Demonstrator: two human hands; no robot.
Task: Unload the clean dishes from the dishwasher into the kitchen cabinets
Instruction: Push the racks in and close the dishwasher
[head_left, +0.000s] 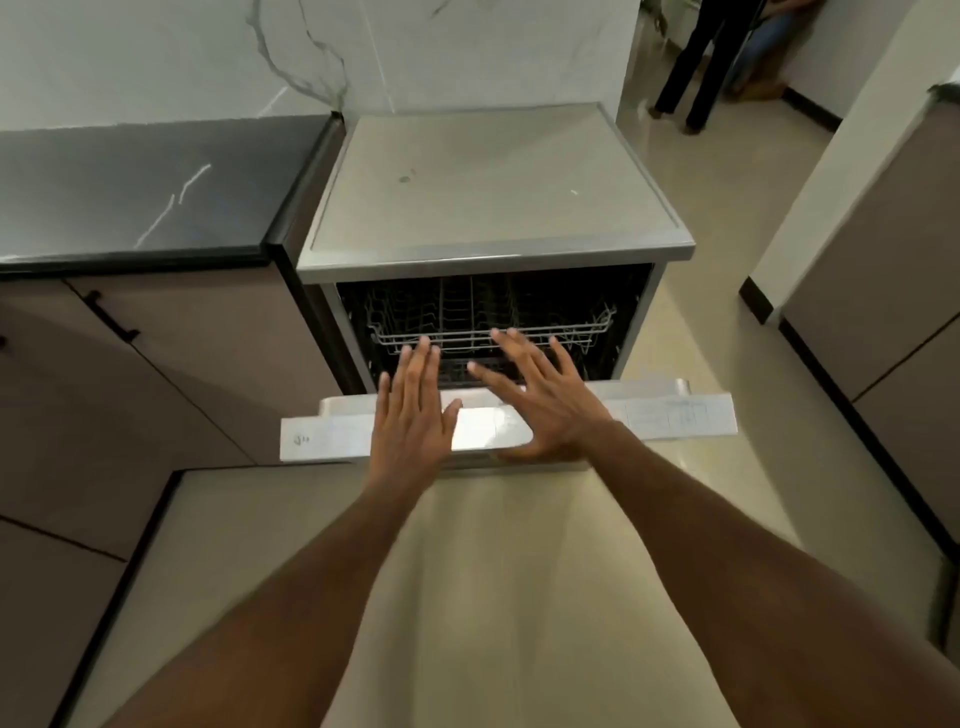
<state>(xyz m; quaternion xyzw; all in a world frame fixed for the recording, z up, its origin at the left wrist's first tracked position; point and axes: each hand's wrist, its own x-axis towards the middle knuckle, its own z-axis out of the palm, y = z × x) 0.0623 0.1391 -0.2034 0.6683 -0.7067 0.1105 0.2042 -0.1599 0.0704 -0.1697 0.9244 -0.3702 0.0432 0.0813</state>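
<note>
2 bare hands are extended over the lowered dishwasher door (675, 415), neither holding anything. The left hand (410, 410) is flat with fingers straight and close together, its fingertips at the front rail of the upper rack (488, 332); whether they touch the wire cannot be told. The right hand (545, 400) is spread wide with fingers straight, its palm over the top edge of the door and its fingertips near the same rail. The 2 hands are about equally near the rack, which lies directly ahead of both, its front rail running left to right across the opening of the dishwasher (493, 218).

Count: 1 upper rack visible, with upright tines only; 0 dishes can be made out on it. The interior below is too dark to judge.

Judgement: the next move is likely to be drawing the rack outward toward the door edge, a straight pull toward the person.

Beyond, left of the dishwasher, 1 dark countertop (145, 187) above cabinet doors (171, 364). At the far right, the legs of 1 person (696, 67) standing.
</note>
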